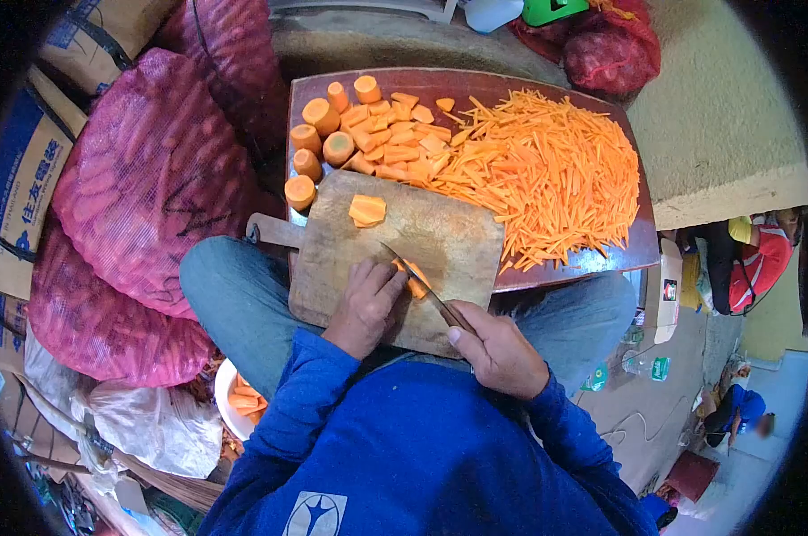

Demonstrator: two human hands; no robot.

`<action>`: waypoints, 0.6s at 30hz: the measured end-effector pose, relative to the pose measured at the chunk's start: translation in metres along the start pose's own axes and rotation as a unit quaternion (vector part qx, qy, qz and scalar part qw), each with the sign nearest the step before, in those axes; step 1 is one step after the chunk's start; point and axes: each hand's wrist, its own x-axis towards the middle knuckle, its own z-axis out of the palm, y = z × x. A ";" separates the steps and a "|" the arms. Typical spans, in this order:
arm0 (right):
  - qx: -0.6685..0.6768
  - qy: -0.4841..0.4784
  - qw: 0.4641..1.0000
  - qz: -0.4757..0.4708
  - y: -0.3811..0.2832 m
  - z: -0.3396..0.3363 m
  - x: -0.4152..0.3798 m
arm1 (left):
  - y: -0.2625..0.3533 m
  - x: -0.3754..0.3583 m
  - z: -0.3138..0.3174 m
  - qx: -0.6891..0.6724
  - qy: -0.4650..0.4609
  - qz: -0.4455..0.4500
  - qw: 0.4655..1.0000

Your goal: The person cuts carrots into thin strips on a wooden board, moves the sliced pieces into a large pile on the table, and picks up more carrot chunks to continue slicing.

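The right grip is wrapped round a kitchen knife; beside it, the left grip bends at carrot slices, pinching or not I can't tell.

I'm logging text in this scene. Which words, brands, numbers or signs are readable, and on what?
"住友電装": cardboard box, left.
Too small or blurred: that box's smaller print, the bottle's green label, the right-hand carton.
Net sack: black scrawl, illegible.
Blue shirt: figure emblem, no readable words.
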 end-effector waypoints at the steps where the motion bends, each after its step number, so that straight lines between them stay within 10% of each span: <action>1: -0.007 0.022 0.999 -0.032 0.000 0.002 -0.002 | 0.000 -0.001 0.001 0.007 0.008 0.006 1.000; 18: -0.038 0.013 0.999 0.002 0.010 0.014 0.010 | 0.001 0.000 0.004 0.008 0.029 0.008 1.000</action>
